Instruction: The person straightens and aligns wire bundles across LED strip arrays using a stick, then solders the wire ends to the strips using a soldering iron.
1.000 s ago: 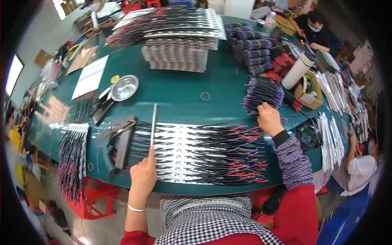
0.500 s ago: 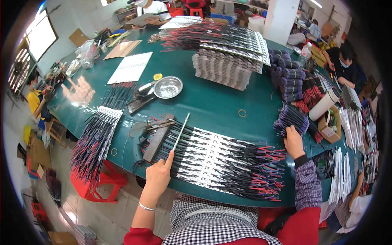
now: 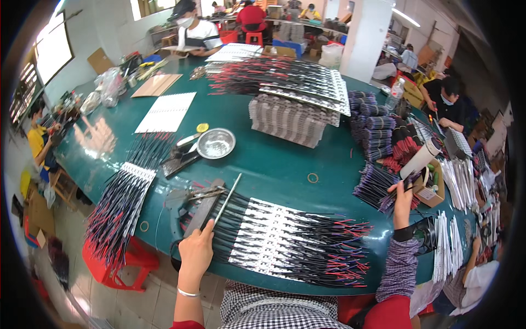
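Observation:
My left hand [image 3: 196, 249] is closed around a thin pale stick [image 3: 228, 198], its far end tilted up and right. A soldering gun [image 3: 179, 205] and a dark metal bar [image 3: 205, 207] lie by that hand, the bar over black wires. To the right stretches a white perforated board [image 3: 269, 236] with black wires in rows, their tips red and purple. My right hand [image 3: 402, 204] is at the right edge of a loose bundle of dark purple wires [image 3: 373, 185]. Its fingers are curled; what they grip, if anything, is hidden.
A second wired board [image 3: 137, 172] overhangs the table's left edge above a red stool [image 3: 123, 268]. Beyond are a metal bowl [image 3: 216, 143], a stack of boards [image 3: 287, 122] topped with wires, a white bottle [image 3: 421, 158] and a cardboard box [image 3: 430, 189]. Other people work around the room.
My view has tilted up, so the table sits lower in it. My right hand has shifted from the bundle's near end to its right edge. The stick remains in my left hand.

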{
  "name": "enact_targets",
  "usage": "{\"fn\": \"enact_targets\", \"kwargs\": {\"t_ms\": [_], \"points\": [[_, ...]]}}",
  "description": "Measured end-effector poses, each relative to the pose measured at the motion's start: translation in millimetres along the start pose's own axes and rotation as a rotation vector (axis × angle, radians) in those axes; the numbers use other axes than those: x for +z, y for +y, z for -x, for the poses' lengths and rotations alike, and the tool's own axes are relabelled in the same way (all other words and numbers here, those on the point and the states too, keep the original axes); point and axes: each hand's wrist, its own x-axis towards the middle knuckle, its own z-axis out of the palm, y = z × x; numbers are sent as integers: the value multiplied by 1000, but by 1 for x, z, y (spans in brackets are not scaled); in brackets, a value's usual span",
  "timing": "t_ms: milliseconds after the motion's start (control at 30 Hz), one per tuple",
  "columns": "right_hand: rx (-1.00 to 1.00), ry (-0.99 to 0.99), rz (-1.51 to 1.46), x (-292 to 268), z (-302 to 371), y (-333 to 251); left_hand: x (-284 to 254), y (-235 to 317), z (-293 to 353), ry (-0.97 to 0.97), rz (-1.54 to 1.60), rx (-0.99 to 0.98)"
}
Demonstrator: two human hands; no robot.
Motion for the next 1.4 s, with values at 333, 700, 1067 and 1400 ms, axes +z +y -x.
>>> {"fn": "enact_targets", "kwargs": {"t_ms": [333, 700, 1067, 1400], "points": [[-21, 158, -284, 42, 50, 5, 9, -22, 4, 470, 297, -151], [-748, -368, 806, 81, 19, -140, 12, -62, 3, 342, 36, -524], [-896, -1407, 2060, 263, 73, -71, 2, -81, -26, 98, -137, -513], [-961, -707, 1154, 232, 79, -73, -4, -74, -14, 482, 977, -696]]}}
